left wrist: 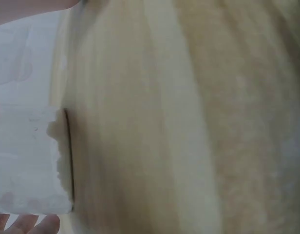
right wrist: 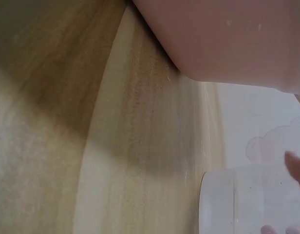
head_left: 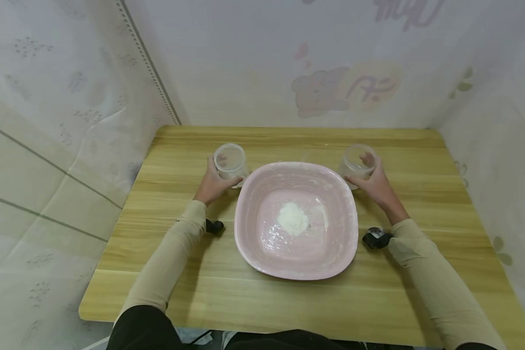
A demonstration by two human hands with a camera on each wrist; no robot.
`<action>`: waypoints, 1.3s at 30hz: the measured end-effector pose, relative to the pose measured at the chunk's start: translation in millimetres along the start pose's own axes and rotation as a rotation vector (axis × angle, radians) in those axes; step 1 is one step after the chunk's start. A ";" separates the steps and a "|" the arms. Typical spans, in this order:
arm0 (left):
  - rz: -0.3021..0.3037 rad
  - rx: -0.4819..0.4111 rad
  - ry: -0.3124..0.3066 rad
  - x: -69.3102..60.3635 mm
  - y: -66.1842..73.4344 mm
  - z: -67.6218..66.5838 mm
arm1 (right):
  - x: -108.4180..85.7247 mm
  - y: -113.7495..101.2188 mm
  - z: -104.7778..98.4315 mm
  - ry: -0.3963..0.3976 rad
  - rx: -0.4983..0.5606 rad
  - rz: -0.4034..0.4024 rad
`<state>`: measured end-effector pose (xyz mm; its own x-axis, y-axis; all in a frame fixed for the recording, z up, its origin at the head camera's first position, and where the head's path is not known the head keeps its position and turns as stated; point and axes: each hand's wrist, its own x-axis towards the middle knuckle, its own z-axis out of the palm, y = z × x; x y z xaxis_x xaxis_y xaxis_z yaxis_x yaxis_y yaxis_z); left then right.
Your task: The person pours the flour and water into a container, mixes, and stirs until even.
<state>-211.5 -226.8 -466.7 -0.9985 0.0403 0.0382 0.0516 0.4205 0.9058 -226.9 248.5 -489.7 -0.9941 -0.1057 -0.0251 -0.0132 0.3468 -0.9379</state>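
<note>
A pink basin sits on the table with a small heap of white powder on its floor. To its left, my left hand grips a clear jar around the side. That jar shows a pale layer near its base in the left wrist view. On the basin's far right, my right hand holds a second clear jar, thumb toward the basin. In the right wrist view this jar looks mostly see-through. Both jars are upright and at, or close to, the tabletop.
The wooden table runs back to a printed wall sheet, with more sheeting at both sides. Dark wrist devices are strapped at both cuffs. White smears mark the basin's inner wall.
</note>
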 end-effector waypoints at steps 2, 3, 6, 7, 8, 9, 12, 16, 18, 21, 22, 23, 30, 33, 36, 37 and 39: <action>0.008 0.014 -0.008 -1.9 0.5 2.1 | 0.1 1.3 0.1 0.012 0.012 -0.001; 0.005 0.020 -0.020 -3.4 0.8 2.9 | 0.1 2.1 0.3 0.023 0.021 -0.003; -0.035 0.059 -0.063 -15.3 4.6 2.6 | 0.1 4.2 0.3 0.054 0.036 -0.004; -0.061 0.068 -0.072 -22.1 5.9 1.8 | -0.1 4.3 0.2 0.064 0.036 -0.006; -0.090 0.068 -0.081 -30.0 7.6 1.0 | 0.2 4.4 -0.1 0.070 0.037 -0.008; -0.122 0.065 -0.083 -39.3 9.7 0.2 | 0.6 4.6 -0.8 0.074 0.031 -0.009; -0.183 0.012 -0.079 -70.3 19.1 1.8 | 1.9 4.5 -4.4 0.078 0.025 -0.025; -0.145 -0.078 -0.102 -104.0 37.2 18.6 | 1.9 6.0 -11.4 0.096 0.017 -0.043; -0.094 -0.097 -0.123 -113.0 43.9 31.0 | 1.0 6.9 -13.8 0.111 0.001 -0.045; -0.017 -0.101 -0.153 -118.7 47.6 47.8 | -0.8 8.1 -15.1 0.135 -0.027 -0.040; -0.002 -0.106 -0.155 -119.7 47.7 52.3 | -1.4 8.1 -14.9 0.143 -0.032 -0.037; 0.005 -0.108 -0.151 -120.6 46.9 55.9 | -1.8 8.0 -14.1 0.148 -0.036 -0.033; 0.008 -0.045 -0.095 -129.5 44.6 61.5 | -3.7 -5.1 -11.6 0.147 -0.121 -0.048; 0.012 -0.025 -0.087 -131.5 44.3 60.2 | -3.8 -17.3 -13.6 0.153 -0.151 -0.114; 0.004 -0.011 -0.075 -133.5 44.4 58.6 | -5.3 -32.3 -15.7 0.164 -0.176 -0.199; 0.004 -0.007 -0.071 -134.1 44.4 57.9 | -6.3 -37.8 -16.2 0.164 -0.185 -0.233; 0.006 -0.003 -0.069 -135.0 44.6 56.5 | -9.0 -48.8 -16.6 0.166 -0.202 -0.298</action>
<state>-73.2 -162.3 -455.3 -0.9944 0.1047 0.0144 0.0571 0.4175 0.9069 -219.1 248.0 -437.9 -0.9473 -0.0825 0.3095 -0.3078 0.5017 -0.8084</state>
